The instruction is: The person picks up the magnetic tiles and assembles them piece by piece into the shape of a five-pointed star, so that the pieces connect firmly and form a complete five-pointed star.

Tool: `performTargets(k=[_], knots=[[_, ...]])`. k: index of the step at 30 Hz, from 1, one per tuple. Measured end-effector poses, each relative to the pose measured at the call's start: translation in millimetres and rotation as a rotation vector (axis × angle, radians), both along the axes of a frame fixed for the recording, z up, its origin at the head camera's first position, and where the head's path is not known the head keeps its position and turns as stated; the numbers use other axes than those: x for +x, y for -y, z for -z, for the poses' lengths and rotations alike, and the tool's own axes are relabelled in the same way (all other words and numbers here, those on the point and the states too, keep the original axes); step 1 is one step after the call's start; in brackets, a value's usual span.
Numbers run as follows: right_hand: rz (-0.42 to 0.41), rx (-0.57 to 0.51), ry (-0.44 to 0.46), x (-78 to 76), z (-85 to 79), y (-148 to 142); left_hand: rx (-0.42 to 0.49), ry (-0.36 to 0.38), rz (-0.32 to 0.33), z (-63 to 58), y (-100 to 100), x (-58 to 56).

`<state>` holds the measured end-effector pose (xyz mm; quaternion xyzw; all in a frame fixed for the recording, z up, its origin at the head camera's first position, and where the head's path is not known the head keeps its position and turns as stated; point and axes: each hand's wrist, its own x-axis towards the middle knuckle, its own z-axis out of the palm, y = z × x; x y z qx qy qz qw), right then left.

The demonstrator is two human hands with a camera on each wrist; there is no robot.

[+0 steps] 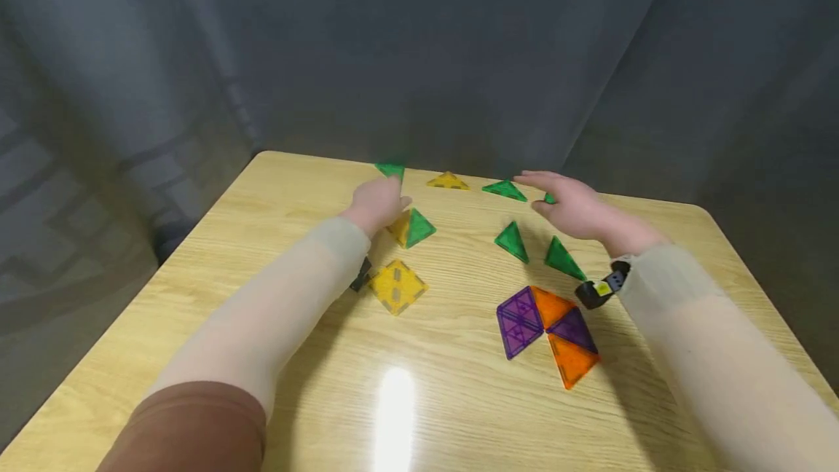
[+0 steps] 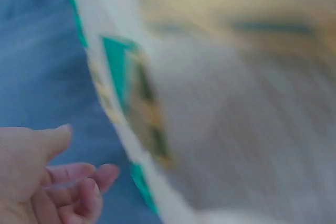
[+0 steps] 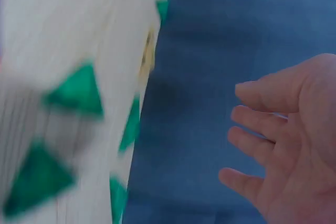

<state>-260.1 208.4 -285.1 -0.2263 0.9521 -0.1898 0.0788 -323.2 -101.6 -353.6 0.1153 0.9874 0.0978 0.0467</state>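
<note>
Over the back left of the table, my left hand [image 1: 376, 204] hovers near a green triangular magnetic tile [image 1: 391, 169]. Its fingers are loosely curled in the left wrist view and hold nothing. Just below it lie a yellow triangular tile [image 1: 398, 230] and a green one [image 1: 419, 228] side by side. My right hand [image 1: 572, 206], fingers relaxed and apart, is above the back right. It partly covers a green tile [image 1: 549, 198], and another green tile [image 1: 503, 189] lies beside its fingertips. Two more green triangles [image 1: 513, 242] [image 3: 39, 179] lie nearer. Whether either hand touches a tile is unclear.
A yellow diamond of tiles [image 1: 398, 287] lies left of the middle. Purple tiles [image 1: 520, 321] and orange tiles [image 1: 573, 360] form a partial ring at front right. One yellow triangle [image 1: 448, 181] is by the wooden table's [image 1: 262, 166] back edge, before a dark curtain [image 1: 419, 57].
</note>
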Motion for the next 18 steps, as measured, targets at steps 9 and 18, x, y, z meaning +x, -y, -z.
performTargets(k=[9, 18], knots=[[0.044, 0.093, 0.079, 14.3, 30.7, -58.1, -0.074, -0.142, 0.386, -9.5, -76.3, 21.3], [0.235, 0.194, -0.031, 23.4, 72.6, -33.7, -0.236, 0.056, 0.493, 7.0, -116.7, 45.7]])
